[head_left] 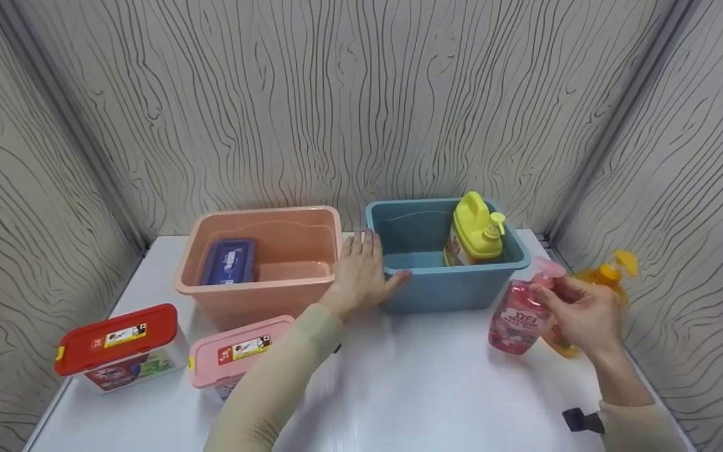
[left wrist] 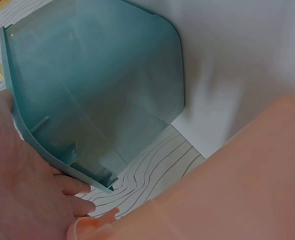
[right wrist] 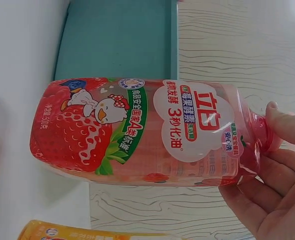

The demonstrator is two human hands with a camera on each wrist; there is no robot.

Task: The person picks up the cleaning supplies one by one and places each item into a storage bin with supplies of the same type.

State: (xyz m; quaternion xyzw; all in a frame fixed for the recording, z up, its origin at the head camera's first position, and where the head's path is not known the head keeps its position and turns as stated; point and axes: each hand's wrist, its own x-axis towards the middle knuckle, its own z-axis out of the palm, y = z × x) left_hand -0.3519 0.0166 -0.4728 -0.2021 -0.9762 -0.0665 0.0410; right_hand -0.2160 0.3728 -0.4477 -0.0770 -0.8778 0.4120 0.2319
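Observation:
My right hand (head_left: 587,314) pinches a pink pump bottle (head_left: 518,320) by its neck, below the pump head. In the right wrist view the bottle (right wrist: 137,132) shows a strawberry and a cartoon duck on its label. My left hand (head_left: 361,270) reaches between the two bins, fingers fairly straight, with its thumb at the near left corner of the blue bin (head_left: 443,292). In the left wrist view that hand (left wrist: 27,175) lies along the blue bin's rim. Inside the blue bin stands a yellow jug with a pump (head_left: 477,232).
A peach bin (head_left: 261,295) on the left holds a dark blue box (head_left: 230,260). In front of it are a red-lidded tub (head_left: 120,345) and a pink-lidded tub (head_left: 236,351), partly behind my left sleeve. An orange pump bottle (head_left: 609,273) stands behind my right hand. Patterned walls enclose the table.

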